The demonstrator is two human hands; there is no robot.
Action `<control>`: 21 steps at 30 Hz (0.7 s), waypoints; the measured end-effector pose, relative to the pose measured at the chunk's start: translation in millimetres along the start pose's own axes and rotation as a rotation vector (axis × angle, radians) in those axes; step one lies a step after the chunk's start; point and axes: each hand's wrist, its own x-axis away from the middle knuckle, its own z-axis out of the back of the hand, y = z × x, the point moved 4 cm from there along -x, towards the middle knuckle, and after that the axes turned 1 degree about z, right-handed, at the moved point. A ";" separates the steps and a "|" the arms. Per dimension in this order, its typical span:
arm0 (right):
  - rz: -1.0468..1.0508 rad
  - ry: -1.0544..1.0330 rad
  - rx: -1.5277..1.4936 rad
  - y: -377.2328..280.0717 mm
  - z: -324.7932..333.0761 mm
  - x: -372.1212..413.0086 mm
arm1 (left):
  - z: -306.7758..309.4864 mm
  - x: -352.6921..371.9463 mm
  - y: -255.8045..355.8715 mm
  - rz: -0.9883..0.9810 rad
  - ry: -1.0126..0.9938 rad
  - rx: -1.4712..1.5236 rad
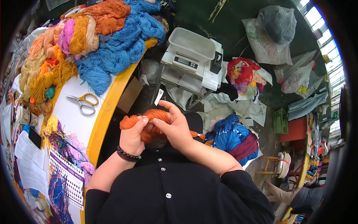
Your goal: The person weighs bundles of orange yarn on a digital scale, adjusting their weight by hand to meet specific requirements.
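Both my hands hold an orange yarn skein (151, 116) in front of my chest. My left hand (132, 137), with a dark bead bracelet at the wrist, grips the skein's left end. My right hand (174, 128) wraps over its middle, fingers curled on the strands, thumb raised. A loose orange tail (196, 134) sticks out to the right below my right wrist.
A white table with a yellow edge (108, 102) on the left carries scissors (83, 101), piled blue, orange and yellow yarn (108, 41) and a colour card (69, 179). A weighing scale (194, 56) stands ahead. Blue and maroon yarn (233, 138) and plastic bags (274, 33) lie on the floor.
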 end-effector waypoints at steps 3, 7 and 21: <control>0.001 0.003 -0.014 0.2 1.9 -0.8 | 3.1 -0.2 1.1 -0.036 -0.021 -0.069; -0.018 -0.054 0.081 6.7 14.0 -2.6 | 2.0 0.4 17.5 -0.195 -0.002 -0.244; -0.208 0.019 0.454 -23.9 166.0 35.2 | 238.7 -42.8 354.0 -0.403 -0.322 0.568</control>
